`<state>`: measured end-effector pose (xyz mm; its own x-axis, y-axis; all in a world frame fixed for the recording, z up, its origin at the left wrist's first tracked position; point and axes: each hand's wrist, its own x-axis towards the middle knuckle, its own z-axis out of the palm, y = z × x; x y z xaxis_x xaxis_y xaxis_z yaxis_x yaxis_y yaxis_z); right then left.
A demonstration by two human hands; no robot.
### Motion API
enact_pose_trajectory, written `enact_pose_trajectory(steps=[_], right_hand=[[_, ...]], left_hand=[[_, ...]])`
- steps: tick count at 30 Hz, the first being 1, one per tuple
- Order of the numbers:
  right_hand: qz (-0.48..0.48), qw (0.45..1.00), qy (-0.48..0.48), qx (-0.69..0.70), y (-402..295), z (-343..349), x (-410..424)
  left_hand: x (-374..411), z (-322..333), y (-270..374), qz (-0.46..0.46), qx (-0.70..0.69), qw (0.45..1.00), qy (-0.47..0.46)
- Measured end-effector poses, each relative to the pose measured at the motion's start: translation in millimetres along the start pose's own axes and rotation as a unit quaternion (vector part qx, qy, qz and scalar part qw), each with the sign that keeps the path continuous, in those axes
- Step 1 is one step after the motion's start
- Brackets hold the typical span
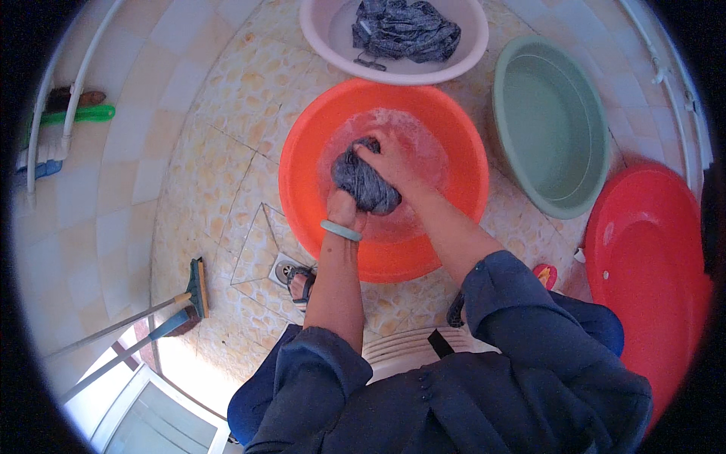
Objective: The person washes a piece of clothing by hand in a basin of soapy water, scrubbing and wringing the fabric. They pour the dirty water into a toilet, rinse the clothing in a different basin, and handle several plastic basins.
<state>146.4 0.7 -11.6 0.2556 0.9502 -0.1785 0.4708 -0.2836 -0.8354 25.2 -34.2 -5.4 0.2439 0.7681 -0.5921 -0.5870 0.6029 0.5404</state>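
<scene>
A wet, bunched grey cloth [366, 179] is held between both hands over the orange basin [295, 176]. My left hand [342, 209] wears a pale green bangle at the wrist and grips the cloth's lower left end from beneath. From above and to the right, my right hand [388, 159] presses its fingers and thumb onto the cloth's upper end. Foamy water [428, 153] fills the bottom of the basin around the cloth. Part of the left fingers is hidden behind the bundle.
Beyond the orange basin stands a pale pink basin [315, 42] holding dark grey fabric [405, 31]. A green basin [550, 125] and a red plastic tub [646, 227] are to the right. A floor squeegee [198, 289], a broom [180, 322] and a floor drain [285, 270] are at left.
</scene>
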Motion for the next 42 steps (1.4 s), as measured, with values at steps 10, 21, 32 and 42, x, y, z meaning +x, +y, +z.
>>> enact_pose_trajectory(steps=[10, 21, 32, 42], right_hand=[[-0.141, 0.987, -0.042, -0.072, -81.2, 11.8, -108.1], [0.001, 1.000, -0.008, -0.013, 13.0, -68.8, -23.4], [0.213, 0.951, 0.042, -0.220, 47.3, 8.6, -65.2], [0.079, 0.985, -0.110, 0.104, 21.0, 22.4, -88.2]], left_hand=[[-1.9, -37.2, 6.8, 0.067, -0.066, 0.959, -0.269], [-2.2, -7.5, 19.2, 0.119, 0.006, 0.988, 0.099], [17.4, -53.9, -15.0, 0.308, 0.309, 0.883, 0.172], [-14.8, 15.6, 31.8, -0.016, -0.005, 0.999, 0.030]])
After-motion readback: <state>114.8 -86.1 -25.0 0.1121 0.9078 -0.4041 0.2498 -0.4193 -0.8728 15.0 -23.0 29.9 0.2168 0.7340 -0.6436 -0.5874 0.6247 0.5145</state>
